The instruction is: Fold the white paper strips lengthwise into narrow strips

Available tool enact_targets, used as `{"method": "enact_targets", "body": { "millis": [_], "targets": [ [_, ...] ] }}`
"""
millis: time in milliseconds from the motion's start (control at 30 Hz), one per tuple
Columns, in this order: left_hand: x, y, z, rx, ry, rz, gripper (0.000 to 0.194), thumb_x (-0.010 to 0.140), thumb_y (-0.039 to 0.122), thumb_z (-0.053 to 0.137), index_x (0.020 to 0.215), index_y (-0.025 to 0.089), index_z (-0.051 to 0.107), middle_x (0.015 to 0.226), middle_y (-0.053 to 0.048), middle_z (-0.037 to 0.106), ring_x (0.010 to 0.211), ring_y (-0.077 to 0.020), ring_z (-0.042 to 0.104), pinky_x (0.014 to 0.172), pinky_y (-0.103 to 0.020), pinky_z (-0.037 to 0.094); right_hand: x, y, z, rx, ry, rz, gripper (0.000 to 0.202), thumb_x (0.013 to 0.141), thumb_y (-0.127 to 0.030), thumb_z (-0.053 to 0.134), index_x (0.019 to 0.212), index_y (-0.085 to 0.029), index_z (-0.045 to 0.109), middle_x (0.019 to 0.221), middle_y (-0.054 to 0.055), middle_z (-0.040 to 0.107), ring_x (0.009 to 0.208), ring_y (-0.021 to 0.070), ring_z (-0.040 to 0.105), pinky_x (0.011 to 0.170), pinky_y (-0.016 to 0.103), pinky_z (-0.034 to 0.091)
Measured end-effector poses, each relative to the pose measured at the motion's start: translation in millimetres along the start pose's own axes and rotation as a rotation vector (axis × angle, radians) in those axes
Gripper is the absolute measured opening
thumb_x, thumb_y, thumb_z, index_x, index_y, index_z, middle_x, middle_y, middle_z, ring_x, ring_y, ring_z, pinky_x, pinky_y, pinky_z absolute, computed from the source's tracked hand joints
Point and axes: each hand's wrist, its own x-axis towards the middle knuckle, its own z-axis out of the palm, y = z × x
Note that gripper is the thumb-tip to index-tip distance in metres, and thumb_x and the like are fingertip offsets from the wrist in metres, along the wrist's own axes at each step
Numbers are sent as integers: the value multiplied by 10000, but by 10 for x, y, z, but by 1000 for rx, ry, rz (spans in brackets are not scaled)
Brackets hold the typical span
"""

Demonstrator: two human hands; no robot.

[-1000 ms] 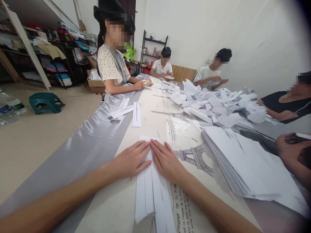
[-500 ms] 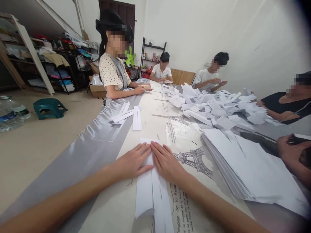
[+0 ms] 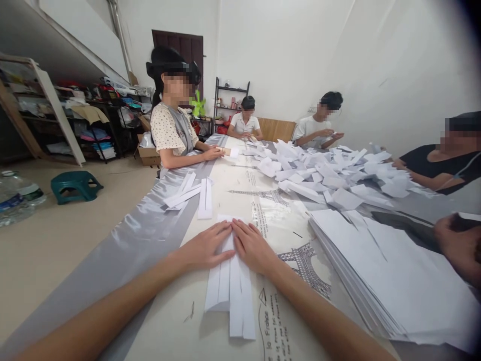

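Note:
Folded white paper strips [image 3: 236, 301] lie lengthwise on the printed tablecloth [image 3: 169, 306] in front of me. My left hand [image 3: 206, 245] rests flat on their far part, its thumb pointing right across the paper. Beside it my right hand [image 3: 253, 245] presses on the same strips with fingers stretched forward, and the fingertips of both hands meet. Beyond my hands lies another folded strip [image 3: 205, 198], next to a few crossed paper strips [image 3: 182, 193]. The far ends of the strips are partly hidden under my fingers.
A stack of white sheets [image 3: 379, 271] lies at the right, with a large heap of folded papers [image 3: 323, 170] behind it. Several people sit or stand around the table. A green stool [image 3: 75, 185] stands on the floor at the left.
The view has tilted up slightly. The near ends of the strips now lie farther from me, while my hands keep the same pose on them.

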Motion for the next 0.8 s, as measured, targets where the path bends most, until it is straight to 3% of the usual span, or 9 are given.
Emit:
{"method": "enact_targets", "body": {
  "millis": [233,367,433,500,600,733,800],
  "targets": [
    [2,0,-21,20,-85,-22,847,996,680,396,1620,152,175,1660,-176,227,1538,-319,228,1234,-474,266,83,10,-71,66,87,14,445,1016,-165,389,1443,-151,512,1544,134,492,1466,251,408,1216,536,313],
    [28,-26,-15,25,-73,-35,796,1013,670,365,1610,163,219,1656,-162,247,1538,-312,228,1238,-474,249,1,-25,-273,220,174,-88,330,1017,-243,505,1329,-204,603,1422,123,588,1309,231,559,1067,433,504],
    [32,-36,-22,27,-93,-56,799,1017,675,339,1606,147,224,1662,-168,218,1543,-310,210,1244,-469,229,-138,-93,-420,312,113,-207,291,1021,-337,547,1266,-210,639,1269,105,659,1145,202,638,948,374,564],
    [33,-40,-38,28,-124,-82,828,1012,691,322,1601,117,224,1662,-187,193,1545,-317,197,1246,-468,214,-321,-190,-547,318,-32,-371,301,1013,-421,567,1197,-208,672,1135,77,694,1007,182,661,850,335,574],
    [30,-34,-65,23,-142,-106,851,1005,704,324,1595,100,224,1664,-193,182,1545,-322,194,1245,-459,212,-579,-333,-643,204,-119,-562,469,950,-577,606,1152,-159,675,1026,78,704,900,207,649,802,362,560],
    [26,-18,-84,18,-128,-111,840,1006,702,330,1602,125,201,1669,-180,175,1547,-315,193,1236,-455,232,-729,-408,-671,98,-137,-546,413,1019,-465,548,1249,-128,613,977,78,708,884,201,639,811,348,547],
    [27,-13,-87,11,-128,-112,838,1005,703,334,1604,134,194,1669,-179,179,1547,-317,193,1232,-462,239,-740,-408,-688,73,-136,-532,283,1025,-371,551,1167,-145,643,948,69,709,867,197,646,781,335,548]
  ]
}}
